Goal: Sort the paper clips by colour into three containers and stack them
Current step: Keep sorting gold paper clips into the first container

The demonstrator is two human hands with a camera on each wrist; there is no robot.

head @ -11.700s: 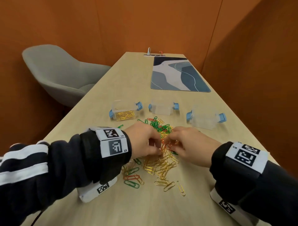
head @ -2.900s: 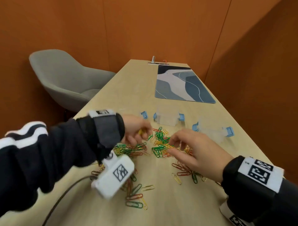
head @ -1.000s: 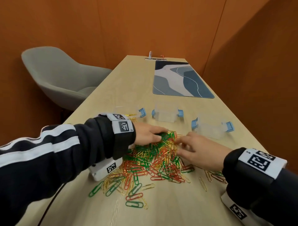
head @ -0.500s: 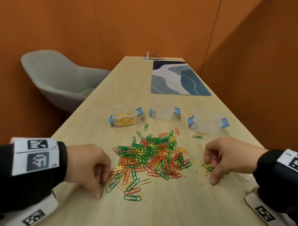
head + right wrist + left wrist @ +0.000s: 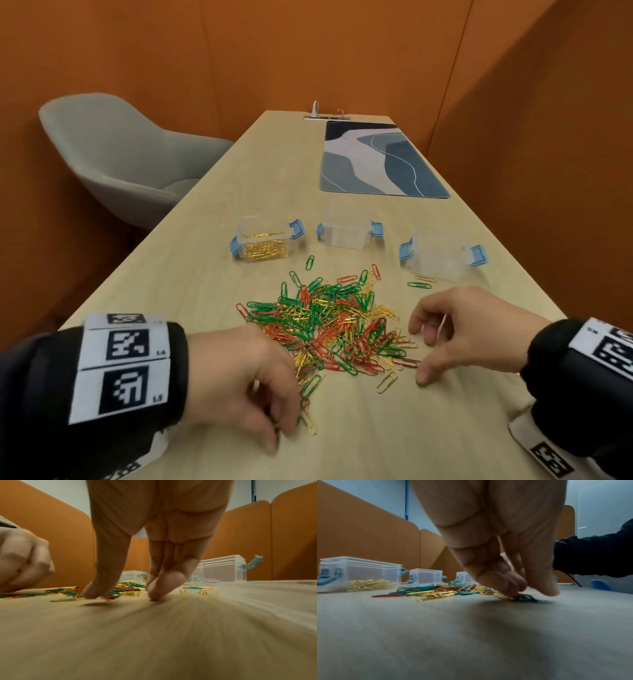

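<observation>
A mixed pile of green, red and gold paper clips (image 5: 325, 325) lies mid-table. Behind it stand three clear containers with blue latches: the left container (image 5: 263, 240) holds gold clips, while the middle container (image 5: 346, 230) and the right container (image 5: 441, 256) look empty. My left hand (image 5: 270, 407) is at the pile's near-left corner. In the left wrist view its curled fingers (image 5: 508, 586) and thumb close on a few gold and green clips (image 5: 524, 597) on the table. My right hand (image 5: 445, 339) is at the pile's right edge, thumb (image 5: 99, 588) and fingers spread, tips on the table.
A blue-grey desk mat (image 5: 376, 161) lies further back on the right. A grey chair (image 5: 120, 154) stands left of the table. Stray clips (image 5: 419, 282) lie near the right container and a gold one (image 5: 387, 382) near my right thumb. Orange walls enclose the table.
Both hands have moved inward from the outer sides, dragging stray clips toward the pile. The pile is tighter than half a second ago.
</observation>
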